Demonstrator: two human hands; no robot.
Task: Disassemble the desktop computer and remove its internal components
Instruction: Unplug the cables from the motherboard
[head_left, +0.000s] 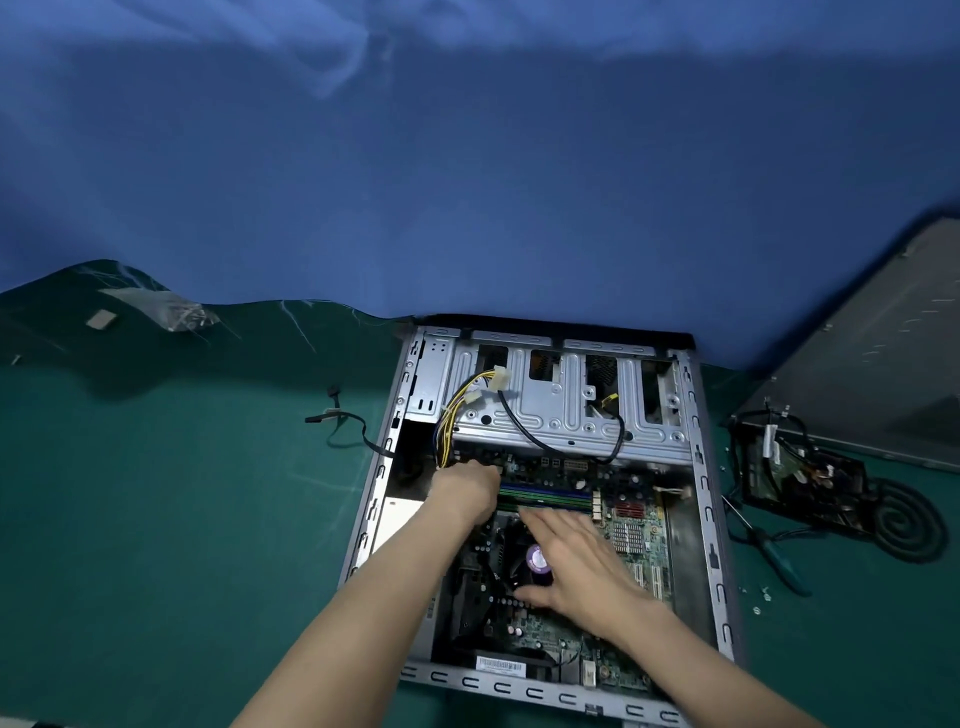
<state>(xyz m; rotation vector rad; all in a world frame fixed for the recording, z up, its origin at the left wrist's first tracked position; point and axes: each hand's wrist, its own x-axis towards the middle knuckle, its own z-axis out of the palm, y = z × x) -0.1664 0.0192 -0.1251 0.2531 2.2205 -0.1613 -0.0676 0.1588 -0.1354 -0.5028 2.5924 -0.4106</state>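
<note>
One open case (500, 686): right hand (584, 564) fingers spread flat, left hand (467, 484) fingers curled, grip unclear.

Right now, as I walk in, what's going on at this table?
A person is taking apart a desktop computer case that lies open on a green mat. The left hand reaches down at the left end of the memory sticks; its fingertips are hidden, so its grip is unclear. The right hand lies flat, fingers spread, over the cooling fan on the motherboard. A part with tangled cables and a grey metal panel sit to the right.
</note>
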